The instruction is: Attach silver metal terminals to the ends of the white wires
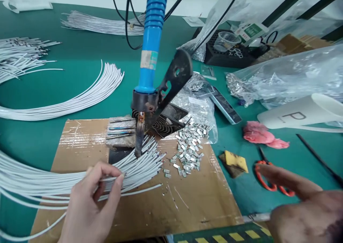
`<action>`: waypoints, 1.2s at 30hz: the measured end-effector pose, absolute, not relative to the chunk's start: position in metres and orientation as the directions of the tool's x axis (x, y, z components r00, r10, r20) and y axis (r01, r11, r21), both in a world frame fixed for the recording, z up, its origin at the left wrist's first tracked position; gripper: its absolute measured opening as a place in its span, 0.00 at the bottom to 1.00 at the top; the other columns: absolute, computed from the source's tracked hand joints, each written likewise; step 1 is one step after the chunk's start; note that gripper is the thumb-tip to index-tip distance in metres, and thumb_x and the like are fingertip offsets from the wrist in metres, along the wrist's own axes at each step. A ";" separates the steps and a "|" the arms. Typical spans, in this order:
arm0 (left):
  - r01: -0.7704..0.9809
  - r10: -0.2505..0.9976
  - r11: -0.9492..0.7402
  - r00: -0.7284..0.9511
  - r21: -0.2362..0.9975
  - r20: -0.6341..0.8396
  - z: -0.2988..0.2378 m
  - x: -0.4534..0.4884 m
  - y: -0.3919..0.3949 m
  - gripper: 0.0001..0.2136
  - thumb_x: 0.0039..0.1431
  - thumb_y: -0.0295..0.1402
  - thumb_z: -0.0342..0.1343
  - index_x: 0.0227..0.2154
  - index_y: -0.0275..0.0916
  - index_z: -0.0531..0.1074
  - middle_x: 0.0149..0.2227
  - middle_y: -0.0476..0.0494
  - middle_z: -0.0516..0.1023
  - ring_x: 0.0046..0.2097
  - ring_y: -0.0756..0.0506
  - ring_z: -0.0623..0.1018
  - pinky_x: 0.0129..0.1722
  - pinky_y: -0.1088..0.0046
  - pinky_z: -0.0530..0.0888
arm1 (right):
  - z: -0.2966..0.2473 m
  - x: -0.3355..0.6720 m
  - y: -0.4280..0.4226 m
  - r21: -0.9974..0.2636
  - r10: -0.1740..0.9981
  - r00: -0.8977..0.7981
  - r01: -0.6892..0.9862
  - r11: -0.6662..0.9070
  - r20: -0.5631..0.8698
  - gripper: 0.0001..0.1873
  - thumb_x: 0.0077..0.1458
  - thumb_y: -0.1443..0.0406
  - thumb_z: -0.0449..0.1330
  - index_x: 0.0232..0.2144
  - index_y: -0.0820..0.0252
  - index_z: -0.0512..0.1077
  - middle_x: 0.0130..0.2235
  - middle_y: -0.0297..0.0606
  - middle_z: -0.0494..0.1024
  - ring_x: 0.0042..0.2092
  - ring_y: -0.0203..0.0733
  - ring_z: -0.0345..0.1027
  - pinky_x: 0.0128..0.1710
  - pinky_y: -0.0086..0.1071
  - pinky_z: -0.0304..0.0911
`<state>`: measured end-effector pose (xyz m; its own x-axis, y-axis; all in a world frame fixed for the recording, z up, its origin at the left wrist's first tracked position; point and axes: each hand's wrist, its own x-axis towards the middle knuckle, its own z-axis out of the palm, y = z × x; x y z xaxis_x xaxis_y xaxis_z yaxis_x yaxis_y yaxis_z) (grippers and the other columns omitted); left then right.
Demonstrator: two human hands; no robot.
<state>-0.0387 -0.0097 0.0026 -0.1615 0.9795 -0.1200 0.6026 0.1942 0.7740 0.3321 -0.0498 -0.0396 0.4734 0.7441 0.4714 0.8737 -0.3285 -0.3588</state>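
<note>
My left hand [92, 200] pinches a single white wire [108, 179] between thumb and forefinger, beside a bundle of white wires [144, 164] with dark tips. Over that bundle stands a blue-handled soldering iron [152, 32], clamped in a black bracket [174, 82] with its tip pointing down at the wires. Small metal pieces [189, 150] are heaped to the right of it. At the right edge my right hand [302, 207], slightly blurred, stretches its forefinger over orange-handled scissors [264, 182]. Its other fingers are partly hidden, and I see nothing gripped in it.
Cardboard [187, 207] lies under the work on a green mat [66, 82]. More wire bundles [107, 79] rest at left and back. A yellow sponge [235, 162], pink cloth [261, 134], white cup [300, 111], and plastic bags [294, 75] occupy the right side.
</note>
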 end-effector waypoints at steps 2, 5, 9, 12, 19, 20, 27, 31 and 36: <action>0.797 0.976 0.007 -0.136 0.604 0.168 0.005 -0.033 -0.012 0.01 0.64 0.33 0.57 0.36 0.47 0.72 0.27 0.52 0.75 0.29 0.45 0.72 0.35 0.70 0.69 | -0.035 0.294 -0.049 -0.473 0.816 0.458 0.840 -0.266 0.353 0.33 0.75 0.55 0.37 0.42 0.54 0.83 0.35 0.48 0.82 0.41 0.58 0.77 0.40 0.49 0.65; 0.850 0.963 -0.080 -0.068 0.521 0.259 0.006 -0.027 -0.014 0.04 0.64 0.29 0.55 0.36 0.48 0.71 0.26 0.54 0.75 0.27 0.46 0.73 0.35 0.71 0.70 | -0.033 0.246 -0.036 -0.654 0.921 0.294 0.754 -0.058 0.257 0.16 0.69 0.58 0.58 0.33 0.53 0.82 0.27 0.36 0.76 0.29 0.44 0.69 0.30 0.38 0.63; 0.637 0.987 0.163 -0.105 0.753 -0.125 0.001 -0.027 -0.013 0.07 0.63 0.38 0.57 0.30 0.47 0.72 0.24 0.57 0.74 0.21 0.50 0.68 0.22 0.74 0.64 | -0.039 0.220 -0.014 -0.618 0.944 0.112 0.779 0.111 0.310 0.05 0.62 0.63 0.66 0.34 0.55 0.80 0.27 0.33 0.75 0.27 0.40 0.66 0.28 0.34 0.63; 0.494 0.960 0.281 -0.130 0.823 -0.250 0.001 -0.026 -0.011 0.08 0.60 0.39 0.58 0.27 0.45 0.74 0.24 0.56 0.75 0.23 0.51 0.69 0.22 0.77 0.64 | -0.041 0.218 -0.003 -0.547 0.960 0.025 0.825 0.139 0.280 0.09 0.64 0.61 0.64 0.31 0.55 0.80 0.24 0.32 0.72 0.26 0.41 0.66 0.25 0.34 0.61; 0.358 0.930 0.368 -0.166 0.858 -0.329 0.006 -0.020 -0.007 0.07 0.56 0.37 0.61 0.25 0.43 0.75 0.22 0.55 0.73 0.24 0.51 0.70 0.23 0.80 0.64 | -0.036 0.217 0.004 -0.500 0.963 -0.032 0.850 0.167 0.266 0.13 0.66 0.62 0.60 0.28 0.56 0.77 0.22 0.32 0.69 0.25 0.42 0.66 0.24 0.33 0.61; 0.357 0.929 0.370 -0.167 0.858 -0.331 0.006 -0.020 -0.007 0.07 0.56 0.37 0.61 0.25 0.42 0.75 0.22 0.55 0.73 0.24 0.52 0.70 0.23 0.80 0.64 | -0.034 0.216 0.003 -0.500 0.961 -0.035 0.848 0.175 0.276 0.12 0.65 0.62 0.60 0.29 0.56 0.77 0.23 0.32 0.69 0.26 0.42 0.67 0.24 0.33 0.61; 0.322 0.916 0.399 -0.173 0.858 -0.361 0.004 -0.019 -0.008 0.07 0.56 0.38 0.61 0.26 0.42 0.75 0.23 0.54 0.74 0.25 0.51 0.69 0.24 0.79 0.64 | -0.041 0.203 -0.018 -0.588 0.931 -0.174 0.734 0.339 0.321 0.05 0.63 0.70 0.65 0.40 0.56 0.75 0.31 0.35 0.77 0.32 0.41 0.70 0.31 0.34 0.69; 0.297 0.910 0.412 -0.173 0.861 -0.376 0.005 -0.018 -0.008 0.07 0.56 0.38 0.61 0.25 0.42 0.75 0.23 0.54 0.74 0.25 0.51 0.67 0.23 0.78 0.61 | -0.053 0.199 -0.025 -0.548 0.911 -0.180 0.750 0.370 0.370 0.09 0.63 0.73 0.63 0.44 0.57 0.74 0.35 0.37 0.79 0.34 0.42 0.73 0.36 0.36 0.72; 0.261 0.906 0.419 -0.181 0.870 -0.382 0.004 -0.019 -0.009 0.06 0.52 0.36 0.63 0.25 0.41 0.76 0.22 0.52 0.75 0.24 0.51 0.66 0.22 0.76 0.59 | -0.057 0.197 -0.023 -0.529 0.901 -0.141 0.768 0.361 0.410 0.07 0.65 0.71 0.61 0.44 0.57 0.75 0.35 0.38 0.80 0.34 0.43 0.75 0.36 0.36 0.73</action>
<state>-0.0189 -0.0085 0.0036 -0.1805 0.9062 -0.3824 0.2608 0.4190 0.8697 0.1965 -0.0233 -0.0572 -0.1406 0.9011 0.4101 0.7683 0.3606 -0.5288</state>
